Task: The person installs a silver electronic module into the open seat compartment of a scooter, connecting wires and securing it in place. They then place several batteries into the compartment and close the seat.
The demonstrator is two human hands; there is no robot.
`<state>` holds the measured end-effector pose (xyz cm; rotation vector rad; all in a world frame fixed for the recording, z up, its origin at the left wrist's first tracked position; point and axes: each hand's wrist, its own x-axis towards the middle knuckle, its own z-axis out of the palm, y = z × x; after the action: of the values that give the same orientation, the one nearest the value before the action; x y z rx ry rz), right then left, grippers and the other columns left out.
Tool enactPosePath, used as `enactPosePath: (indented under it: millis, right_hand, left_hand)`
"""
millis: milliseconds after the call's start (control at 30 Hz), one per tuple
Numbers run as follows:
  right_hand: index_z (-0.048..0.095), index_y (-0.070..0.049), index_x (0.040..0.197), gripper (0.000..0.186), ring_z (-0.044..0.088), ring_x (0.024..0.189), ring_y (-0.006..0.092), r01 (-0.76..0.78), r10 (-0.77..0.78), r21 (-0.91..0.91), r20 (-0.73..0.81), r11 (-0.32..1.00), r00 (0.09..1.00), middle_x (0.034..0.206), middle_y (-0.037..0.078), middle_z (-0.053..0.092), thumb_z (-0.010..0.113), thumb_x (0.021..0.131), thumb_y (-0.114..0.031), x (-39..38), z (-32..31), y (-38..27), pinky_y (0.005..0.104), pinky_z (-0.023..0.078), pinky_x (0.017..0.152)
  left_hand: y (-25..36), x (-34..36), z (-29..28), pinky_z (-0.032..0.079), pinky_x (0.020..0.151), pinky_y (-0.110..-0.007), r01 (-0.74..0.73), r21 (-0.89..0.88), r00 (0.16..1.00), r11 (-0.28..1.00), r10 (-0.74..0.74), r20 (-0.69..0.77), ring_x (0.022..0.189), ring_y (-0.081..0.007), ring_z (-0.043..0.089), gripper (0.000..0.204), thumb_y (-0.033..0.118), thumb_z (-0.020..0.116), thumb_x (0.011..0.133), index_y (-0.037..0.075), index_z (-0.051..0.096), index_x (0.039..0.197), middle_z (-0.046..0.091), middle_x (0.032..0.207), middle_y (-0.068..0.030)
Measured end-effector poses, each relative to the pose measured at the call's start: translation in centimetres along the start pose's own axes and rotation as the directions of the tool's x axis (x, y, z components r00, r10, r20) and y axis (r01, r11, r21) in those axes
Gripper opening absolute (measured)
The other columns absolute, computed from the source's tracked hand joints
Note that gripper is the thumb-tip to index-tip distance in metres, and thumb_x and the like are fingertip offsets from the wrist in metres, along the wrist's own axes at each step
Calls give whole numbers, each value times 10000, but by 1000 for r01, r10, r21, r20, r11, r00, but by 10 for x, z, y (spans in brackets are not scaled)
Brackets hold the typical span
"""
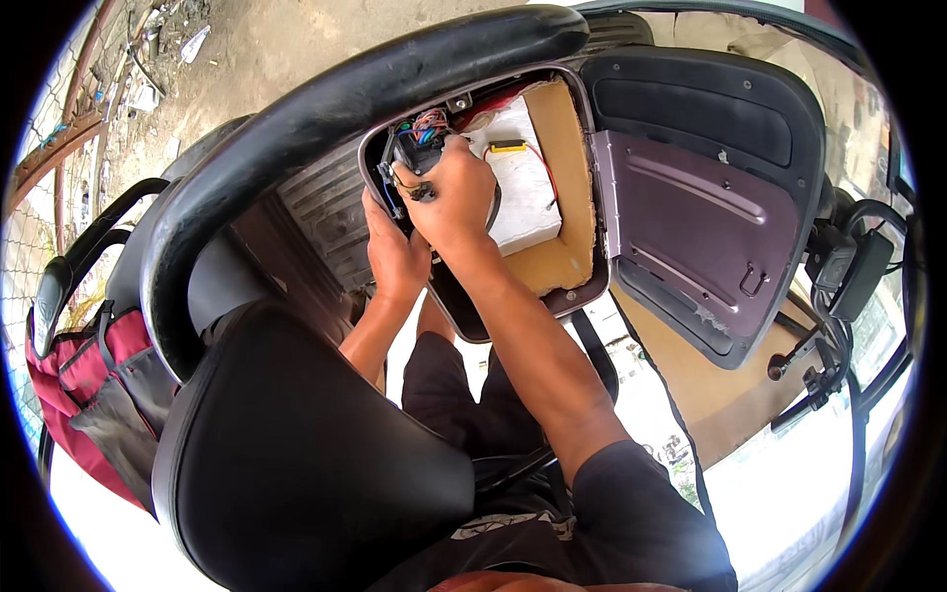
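Note:
An open under-seat compartment (600,276) holds cardboard (567,247), a white board (528,212) and a yellow item with a red wire (508,146). At its left end, coloured wires (429,125) run into a black component (416,146). My right hand (452,187) is closed on that component, thumb beside a small dark connector (419,190). Below it, my left hand (390,252) is at the compartment's left wall, fingers pointing up along it; whether it holds anything is hidden. The compartment's lid (705,222) is swung open to the right.
A curved black bar (296,109) arches over a black seat (306,444) at left. A red and grey bag (99,395) hangs beside a wire fence (54,118). Cables and black fittings (848,257) sit at right. A cardboard sheet (720,395) lies below the lid.

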<state>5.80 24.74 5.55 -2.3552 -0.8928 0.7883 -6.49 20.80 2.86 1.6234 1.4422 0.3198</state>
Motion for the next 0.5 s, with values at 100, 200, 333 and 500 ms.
enactPosePath:
  millis: [100, 200, 333, 500]
  right_hand:
    - [574, 90, 860, 541, 706, 711, 426, 12, -14, 15, 119, 1000, 993, 710, 237, 678, 877, 695, -326, 4, -8, -1, 452, 558, 654]
    - [618, 118, 876, 553, 705, 841, 470, -59, 63, -24, 238, 998, 969, 824, 303, 694, 869, 669, -329, 15, -8, -7, 473, 566, 757]
    - [683, 110, 873, 489, 707, 905, 461, -92, 131, -111, 420, 990, 898, 910, 329, 698, 871, 675, -296, 28, -22, -25, 474, 565, 806]
    - [657, 127, 909, 491, 714, 864, 452, -53, 115, -175, 366, 983, 923, 855, 318, 696, 876, 707, -263, 27, -13, -17, 477, 569, 784]
  left_hand:
    - [-2, 0, 7, 475, 957, -430, 97, -28, 994, 995, -99, -43, 1179, -393, 587, 862, 148, 754, 855, -18, 225, 1515, 533, 1337, -243]
    - [-6, 8, 11, 460, 987, -421, 97, -45, 993, 994, -100, -67, 1197, -405, 561, 789, 69, 765, 811, -46, 324, 1455, 516, 1340, -237]
    - [-4, 11, 6, 460, 1014, -453, 101, 2, 993, 995, -101, -56, 1251, -484, 519, 914, -18, 766, 730, -102, 265, 1490, 453, 1412, -285]
    - [-3, 9, 4, 462, 1006, -468, 96, -3, 995, 995, -96, -27, 1265, -483, 511, 899, 14, 773, 749, -93, 275, 1490, 434, 1444, -299]
